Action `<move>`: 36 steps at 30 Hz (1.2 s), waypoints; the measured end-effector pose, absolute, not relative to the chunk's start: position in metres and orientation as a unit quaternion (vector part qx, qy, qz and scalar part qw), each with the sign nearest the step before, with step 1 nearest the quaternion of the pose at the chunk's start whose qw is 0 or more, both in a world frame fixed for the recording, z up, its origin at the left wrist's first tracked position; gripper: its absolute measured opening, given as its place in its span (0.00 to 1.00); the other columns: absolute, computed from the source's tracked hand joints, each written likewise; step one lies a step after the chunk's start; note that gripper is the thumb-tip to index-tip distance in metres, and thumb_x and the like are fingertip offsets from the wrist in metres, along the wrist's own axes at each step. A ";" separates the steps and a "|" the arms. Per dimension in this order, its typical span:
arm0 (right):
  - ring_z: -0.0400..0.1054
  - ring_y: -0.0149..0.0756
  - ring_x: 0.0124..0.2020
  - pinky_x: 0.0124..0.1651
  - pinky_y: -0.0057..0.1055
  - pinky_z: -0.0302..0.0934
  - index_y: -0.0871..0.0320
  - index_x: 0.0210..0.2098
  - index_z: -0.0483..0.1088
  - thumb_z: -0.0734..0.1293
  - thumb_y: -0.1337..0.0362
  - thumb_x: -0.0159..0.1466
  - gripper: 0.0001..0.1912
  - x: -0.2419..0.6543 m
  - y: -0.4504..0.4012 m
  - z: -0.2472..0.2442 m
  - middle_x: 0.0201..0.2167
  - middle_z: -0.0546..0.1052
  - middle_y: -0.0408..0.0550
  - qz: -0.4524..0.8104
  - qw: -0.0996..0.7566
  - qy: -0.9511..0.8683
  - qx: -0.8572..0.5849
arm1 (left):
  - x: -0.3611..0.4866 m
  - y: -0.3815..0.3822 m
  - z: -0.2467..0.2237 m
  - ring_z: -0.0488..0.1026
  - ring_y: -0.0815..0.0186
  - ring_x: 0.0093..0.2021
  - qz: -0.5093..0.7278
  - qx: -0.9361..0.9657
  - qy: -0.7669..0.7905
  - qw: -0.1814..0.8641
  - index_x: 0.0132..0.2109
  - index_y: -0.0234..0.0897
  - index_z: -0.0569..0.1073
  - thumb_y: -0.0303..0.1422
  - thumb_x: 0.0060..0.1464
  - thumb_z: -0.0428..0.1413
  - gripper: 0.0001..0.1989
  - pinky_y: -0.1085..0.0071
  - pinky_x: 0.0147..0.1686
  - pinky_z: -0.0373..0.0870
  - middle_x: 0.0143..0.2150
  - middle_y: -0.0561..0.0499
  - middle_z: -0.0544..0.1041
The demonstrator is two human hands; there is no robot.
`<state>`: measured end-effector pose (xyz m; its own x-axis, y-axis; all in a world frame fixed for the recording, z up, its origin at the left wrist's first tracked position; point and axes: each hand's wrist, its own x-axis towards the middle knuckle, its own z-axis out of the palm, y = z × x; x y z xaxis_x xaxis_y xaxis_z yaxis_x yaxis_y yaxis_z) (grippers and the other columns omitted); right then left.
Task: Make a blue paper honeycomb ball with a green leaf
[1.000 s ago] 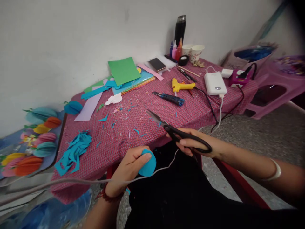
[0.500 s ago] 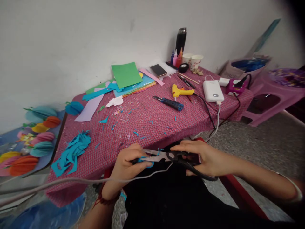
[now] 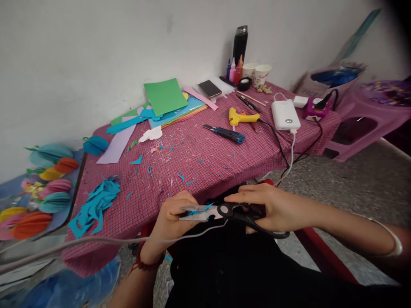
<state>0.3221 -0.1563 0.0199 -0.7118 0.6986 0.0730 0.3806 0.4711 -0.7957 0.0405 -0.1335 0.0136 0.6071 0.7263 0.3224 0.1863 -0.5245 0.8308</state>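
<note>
Red-checked worktop, snippet-littered, against white wall. Right grip grasps scissors; left pinches blue paper.

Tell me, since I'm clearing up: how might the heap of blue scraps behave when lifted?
The heap of blue scraps looks floppy, its thin strips bent and folded; probably light for its bulk, being loosely piled. Ends might trail.

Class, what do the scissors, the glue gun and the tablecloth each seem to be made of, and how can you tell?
Scissors: metal blades, pale grey with a sheen; matte black handles, likely plastic.
Glue gun: probably plastic, from its smooth, evenly yellow body.
Tablecloth: apparently fabric, draping softly at the edge, though possibly coated.
</note>
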 end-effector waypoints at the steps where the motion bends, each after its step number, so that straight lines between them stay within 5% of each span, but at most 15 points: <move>1: 0.70 0.32 0.38 0.40 0.27 0.62 0.56 0.56 0.68 0.72 0.60 0.59 0.26 0.322 -0.156 0.020 0.41 0.75 0.47 0.405 0.200 -0.834 -0.316 | 0.041 -0.133 0.013 0.70 0.69 0.30 0.341 0.806 0.280 0.395 0.33 0.36 0.79 0.29 0.52 0.63 0.01 0.72 0.30 0.65 0.27 0.51 0.76; 15: 0.70 0.32 0.35 0.37 0.27 0.62 0.56 0.61 0.65 0.67 0.67 0.62 0.27 0.327 -0.162 0.006 0.40 0.75 0.50 0.339 0.208 -0.855 -0.334 | 0.045 -0.136 0.015 0.68 0.70 0.26 0.299 0.758 0.347 0.464 0.27 0.37 0.78 0.30 0.51 0.64 0.06 0.72 0.27 0.63 0.24 0.53 0.73; 19: 0.72 0.33 0.39 0.41 0.28 0.64 0.56 0.57 0.68 0.68 0.64 0.62 0.23 0.325 -0.157 0.002 0.42 0.77 0.48 0.437 0.229 -0.805 -0.329 | 0.046 -0.135 0.017 0.66 0.69 0.25 0.289 0.726 0.385 0.492 0.26 0.38 0.78 0.32 0.49 0.64 0.06 0.72 0.26 0.62 0.23 0.53 0.71; 24: 0.72 0.33 0.36 0.36 0.28 0.65 0.55 0.60 0.64 0.70 0.56 0.61 0.29 0.328 -0.146 -0.004 0.39 0.77 0.45 0.572 0.241 -0.694 -0.366 | 0.044 -0.134 0.015 0.62 0.71 0.23 0.292 0.641 0.438 0.558 0.20 0.35 0.73 0.33 0.47 0.63 0.12 0.73 0.23 0.58 0.22 0.54 0.66; 29: 0.69 0.39 0.48 0.49 0.34 0.63 0.54 0.61 0.63 0.73 0.60 0.57 0.33 0.329 -0.145 0.002 0.50 0.72 0.51 0.474 0.207 -0.779 -0.356 | 0.043 -0.133 0.012 0.62 0.71 0.24 0.289 0.601 0.455 0.590 0.22 0.34 0.74 0.34 0.45 0.65 0.11 0.73 0.24 0.59 0.23 0.54 0.67; 36: 0.69 0.39 0.43 0.46 0.33 0.63 0.54 0.59 0.64 0.73 0.58 0.57 0.32 0.318 -0.145 0.014 0.46 0.72 0.51 0.400 0.184 -0.827 -0.351 | 0.046 -0.134 0.012 0.67 0.70 0.28 0.264 0.602 0.447 0.606 0.28 0.35 0.79 0.32 0.45 0.66 0.06 0.74 0.26 0.61 0.27 0.52 0.72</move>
